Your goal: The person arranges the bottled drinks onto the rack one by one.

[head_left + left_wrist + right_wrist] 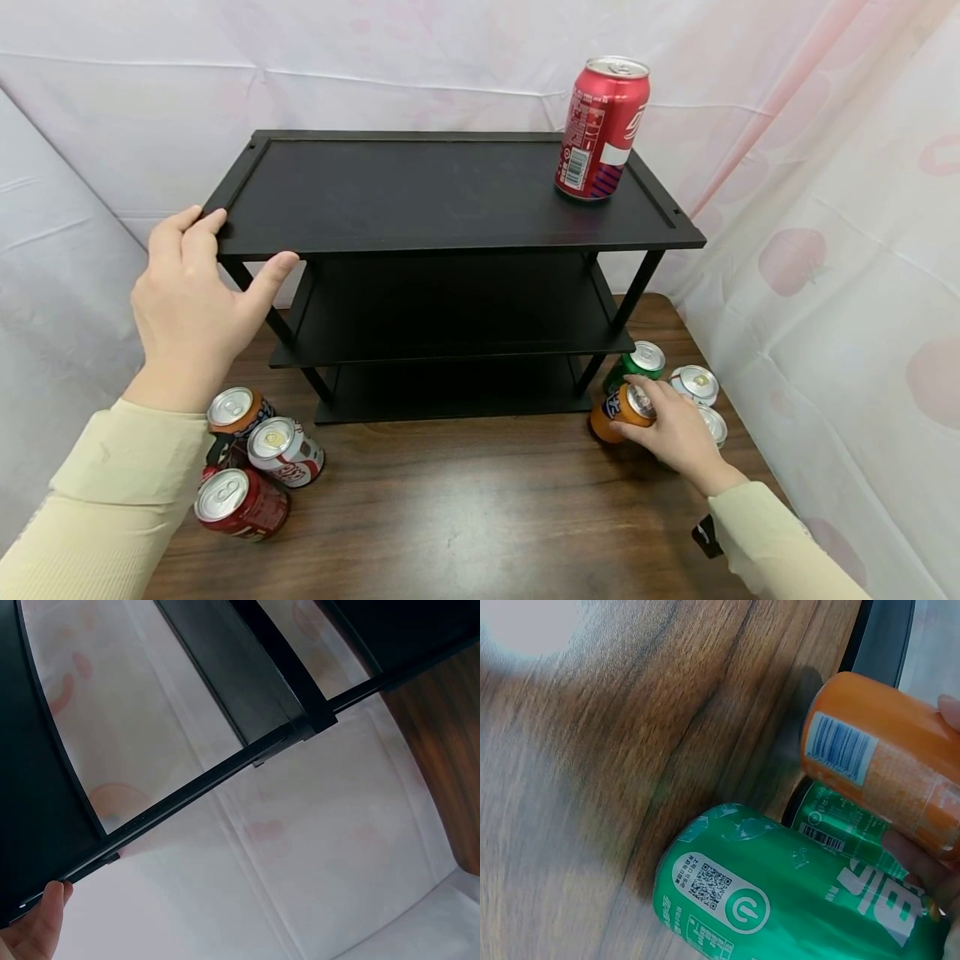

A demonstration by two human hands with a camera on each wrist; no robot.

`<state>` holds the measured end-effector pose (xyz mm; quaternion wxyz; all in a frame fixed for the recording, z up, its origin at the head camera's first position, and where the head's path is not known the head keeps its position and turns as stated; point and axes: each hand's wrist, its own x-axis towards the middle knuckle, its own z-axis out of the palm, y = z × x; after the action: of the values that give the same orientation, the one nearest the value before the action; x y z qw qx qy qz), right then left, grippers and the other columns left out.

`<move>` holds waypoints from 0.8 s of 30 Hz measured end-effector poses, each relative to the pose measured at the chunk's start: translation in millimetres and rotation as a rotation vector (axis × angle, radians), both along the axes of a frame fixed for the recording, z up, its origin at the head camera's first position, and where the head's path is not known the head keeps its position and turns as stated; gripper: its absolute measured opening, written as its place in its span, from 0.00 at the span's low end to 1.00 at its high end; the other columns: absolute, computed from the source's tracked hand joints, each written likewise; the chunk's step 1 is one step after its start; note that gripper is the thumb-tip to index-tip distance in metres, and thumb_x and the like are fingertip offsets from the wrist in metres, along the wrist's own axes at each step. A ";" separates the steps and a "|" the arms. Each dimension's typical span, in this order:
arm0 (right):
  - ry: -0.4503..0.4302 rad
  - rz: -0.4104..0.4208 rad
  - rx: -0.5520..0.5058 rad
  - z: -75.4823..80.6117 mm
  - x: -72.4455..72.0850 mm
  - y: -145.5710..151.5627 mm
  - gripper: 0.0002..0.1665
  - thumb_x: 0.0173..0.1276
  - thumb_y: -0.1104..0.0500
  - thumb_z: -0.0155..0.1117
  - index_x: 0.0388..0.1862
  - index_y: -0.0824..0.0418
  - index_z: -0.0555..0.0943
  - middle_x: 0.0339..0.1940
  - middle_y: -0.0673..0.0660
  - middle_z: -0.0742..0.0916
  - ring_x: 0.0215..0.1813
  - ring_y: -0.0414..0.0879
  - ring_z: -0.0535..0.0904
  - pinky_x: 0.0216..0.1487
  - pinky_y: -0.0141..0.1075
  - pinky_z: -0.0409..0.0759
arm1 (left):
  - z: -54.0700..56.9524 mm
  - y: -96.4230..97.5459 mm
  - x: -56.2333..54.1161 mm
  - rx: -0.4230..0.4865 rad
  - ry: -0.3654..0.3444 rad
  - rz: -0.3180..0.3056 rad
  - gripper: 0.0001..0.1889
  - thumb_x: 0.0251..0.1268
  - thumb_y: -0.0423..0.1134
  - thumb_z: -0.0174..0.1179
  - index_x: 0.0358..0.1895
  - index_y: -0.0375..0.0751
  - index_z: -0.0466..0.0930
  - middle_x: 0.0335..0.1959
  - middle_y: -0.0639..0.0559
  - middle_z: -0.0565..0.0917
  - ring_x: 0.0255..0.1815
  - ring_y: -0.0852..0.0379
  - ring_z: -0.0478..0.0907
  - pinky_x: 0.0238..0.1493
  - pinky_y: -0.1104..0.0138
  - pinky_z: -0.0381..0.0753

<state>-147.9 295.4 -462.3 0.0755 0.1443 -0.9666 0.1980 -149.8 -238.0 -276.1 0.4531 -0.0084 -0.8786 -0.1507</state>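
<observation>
My right hand (678, 429) grips an orange soda can (617, 414) near its top, thumb on the near side and fingers on the far side. In the right wrist view the same orange can (877, 750) shows its barcode, beside a large green can (780, 892) and a second green can (832, 825) partly hidden behind. My left hand (191, 287) rests at the left front corner of a black three-tier shelf (420, 196), fingers spread, thumb along the front edge. Its fingertips (51, 900) also show at the shelf edge in the left wrist view.
A red can (602, 129) stands on the top tier at right. Several cans, including a dark red can (251, 507) and a white-and-red can (292, 458), stand left on the wooden table (465, 508). White-topped cans (694, 383) stand by the right curtain (862, 333).
</observation>
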 end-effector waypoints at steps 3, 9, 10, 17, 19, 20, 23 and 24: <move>0.024 0.007 -0.033 -0.8 0.2 0.1 0.45 0.55 0.42 0.77 0.68 0.57 0.71 0.52 0.63 0.84 0.47 0.58 0.83 0.43 0.53 0.80 | 0.4 0.3 0.4 0.002 -0.003 0.001 0.45 0.56 0.69 0.62 0.64 0.32 0.75 0.65 0.32 0.74 0.45 0.23 0.77 0.31 0.33 0.70; 0.034 -0.013 -0.137 0.6 3.4 -0.6 0.47 0.54 0.45 0.79 0.69 0.60 0.70 0.54 0.62 0.84 0.47 0.55 0.83 0.41 0.48 0.81 | 0.9 0.3 0.0 -0.002 0.001 0.000 0.45 0.56 0.69 0.62 0.64 0.32 0.75 0.64 0.32 0.74 0.43 0.23 0.77 0.30 0.34 0.70; 0.031 -0.024 -0.155 0.9 4.0 -0.6 0.47 0.54 0.45 0.79 0.68 0.61 0.70 0.54 0.62 0.84 0.48 0.55 0.83 0.41 0.47 0.81 | 0.8 0.1 0.0 -0.004 0.002 0.001 0.46 0.56 0.70 0.62 0.64 0.32 0.75 0.64 0.32 0.75 0.43 0.23 0.77 0.30 0.34 0.70; 0.087 -0.067 -0.229 2.7 7.7 -0.3 0.45 0.53 0.50 0.80 0.66 0.65 0.71 0.51 0.64 0.84 0.47 0.56 0.82 0.41 0.50 0.80 | 0.0 -0.8 0.2 -0.006 -0.006 -0.002 0.46 0.56 0.70 0.61 0.64 0.31 0.74 0.64 0.32 0.74 0.43 0.23 0.77 0.29 0.34 0.70; 0.123 -0.064 -0.233 2.5 8.3 0.2 0.45 0.51 0.52 0.81 0.65 0.65 0.72 0.49 0.64 0.84 0.47 0.56 0.81 0.42 0.49 0.79 | 0.1 -0.8 0.2 -0.004 -0.006 -0.002 0.46 0.56 0.71 0.61 0.64 0.31 0.75 0.65 0.32 0.74 0.44 0.24 0.77 0.29 0.34 0.70; 0.140 -0.064 -0.235 2.0 8.5 0.5 0.45 0.50 0.53 0.82 0.65 0.65 0.73 0.49 0.63 0.85 0.47 0.56 0.81 0.42 0.47 0.79 | 0.1 -0.7 0.1 -0.004 -0.005 -0.001 0.47 0.56 0.71 0.61 0.64 0.31 0.75 0.64 0.32 0.74 0.44 0.24 0.77 0.29 0.34 0.70; 0.172 -0.063 -0.243 2.4 10.0 1.3 0.45 0.49 0.55 0.82 0.65 0.65 0.73 0.49 0.62 0.84 0.47 0.55 0.81 0.43 0.38 0.77 | 0.1 -0.5 -0.1 -0.001 -0.004 -0.001 0.47 0.56 0.71 0.60 0.64 0.32 0.75 0.65 0.32 0.74 0.45 0.24 0.77 0.29 0.34 0.70; 0.173 -0.064 -0.253 2.4 10.4 1.6 0.45 0.50 0.55 0.82 0.65 0.65 0.73 0.49 0.62 0.84 0.47 0.55 0.80 0.43 0.33 0.76 | 0.0 -0.4 -0.1 -0.001 -0.004 -0.001 0.47 0.56 0.72 0.60 0.64 0.32 0.75 0.65 0.32 0.74 0.45 0.24 0.77 0.29 0.34 0.70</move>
<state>-137.5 297.0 -459.9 0.1826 0.1192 -0.9278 0.3027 -149.9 -238.4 -276.1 0.4511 -0.0089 -0.8797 -0.1505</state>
